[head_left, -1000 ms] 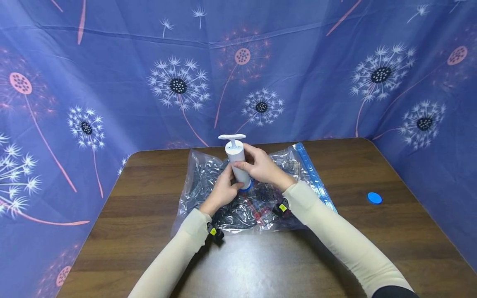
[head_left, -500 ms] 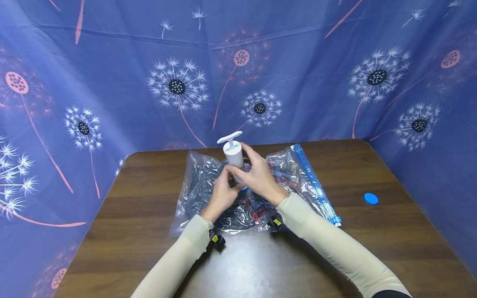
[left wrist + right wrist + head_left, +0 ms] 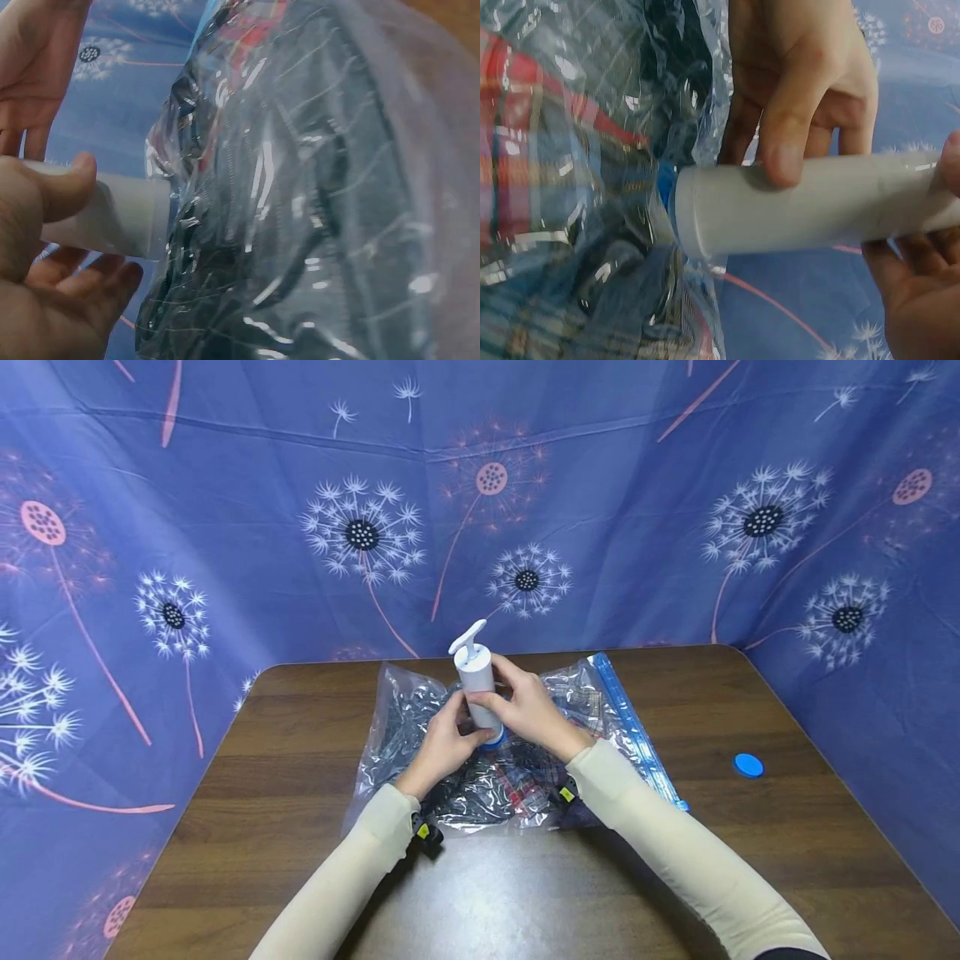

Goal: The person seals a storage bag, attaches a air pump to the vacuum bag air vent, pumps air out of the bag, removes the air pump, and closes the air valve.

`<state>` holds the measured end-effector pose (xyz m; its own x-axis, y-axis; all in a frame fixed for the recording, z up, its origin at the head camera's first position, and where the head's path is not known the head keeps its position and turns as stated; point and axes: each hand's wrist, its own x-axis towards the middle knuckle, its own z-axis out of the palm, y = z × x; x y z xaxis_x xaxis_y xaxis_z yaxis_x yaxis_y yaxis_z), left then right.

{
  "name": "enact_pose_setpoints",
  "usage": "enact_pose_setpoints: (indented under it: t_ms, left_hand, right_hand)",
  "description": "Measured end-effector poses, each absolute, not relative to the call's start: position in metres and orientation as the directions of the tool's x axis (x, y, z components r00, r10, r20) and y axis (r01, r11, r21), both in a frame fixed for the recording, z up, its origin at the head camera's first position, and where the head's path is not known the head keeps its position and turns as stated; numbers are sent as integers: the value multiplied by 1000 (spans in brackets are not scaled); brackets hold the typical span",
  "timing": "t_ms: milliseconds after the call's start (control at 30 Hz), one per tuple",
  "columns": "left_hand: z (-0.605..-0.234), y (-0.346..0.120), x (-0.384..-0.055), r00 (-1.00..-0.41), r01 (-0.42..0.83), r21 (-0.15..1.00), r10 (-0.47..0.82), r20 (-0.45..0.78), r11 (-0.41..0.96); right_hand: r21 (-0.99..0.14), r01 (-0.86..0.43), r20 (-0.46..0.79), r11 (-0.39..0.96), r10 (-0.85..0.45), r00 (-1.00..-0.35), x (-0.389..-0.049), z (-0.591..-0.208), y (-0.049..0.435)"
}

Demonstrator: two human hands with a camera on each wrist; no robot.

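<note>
A white hand vacuum pump [image 3: 473,672] with a T-shaped handle [image 3: 468,637] on top stands slightly tilted over a clear storage bag [image 3: 390,743]. Its base meets the blue valve [image 3: 492,742] on the bag. My left hand [image 3: 444,748] grips the lower barrel, thumb on one side and fingers on the other, as the left wrist view also shows. Higher up, my right hand [image 3: 531,708] holds the same barrel between thumb and fingers. Dark clothing and red plaid cloth [image 3: 525,142] lie inside the wrinkled bag. The valve is mostly hidden by the pump's base.
A blue slider strip [image 3: 633,722] runs along the bag's right edge. On the brown wooden table [image 3: 285,760], a round blue cap [image 3: 748,766] lies to the right. Behind the table hangs a blue dandelion-print cloth [image 3: 247,510].
The pump's handle has turned counterclockwise as seen from above, from crosswise to slanting away from me. Both hands stay on the barrel and have shifted slightly.
</note>
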<state>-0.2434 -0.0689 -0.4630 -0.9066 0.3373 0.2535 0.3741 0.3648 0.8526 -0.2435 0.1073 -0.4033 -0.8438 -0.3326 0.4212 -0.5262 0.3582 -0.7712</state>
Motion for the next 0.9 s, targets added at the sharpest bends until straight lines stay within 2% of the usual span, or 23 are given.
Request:
enact_pose_setpoints:
  t_ms: [167,267,567,900]
  left_hand:
    - [-461,-69,-247,-875,364,899,422,239,245]
    - [-462,-68,-246,-868,369,897,437,238,244]
    - [-467,-63,-242,-897,370,885,358,260,282]
    - [-464,-57,-238,-943,316,894,212,257,318]
  right_hand:
    - [-799,-512,381,316,-394,-836,-249,-404,113]
    - [-812,-498,360,304,-411,-838,-250,-404,115]
    - [-821,-488,373,296,-369,-851,-242,-404,110]
    - [-757,-521,471,395,-225,-853,-232,-387,94]
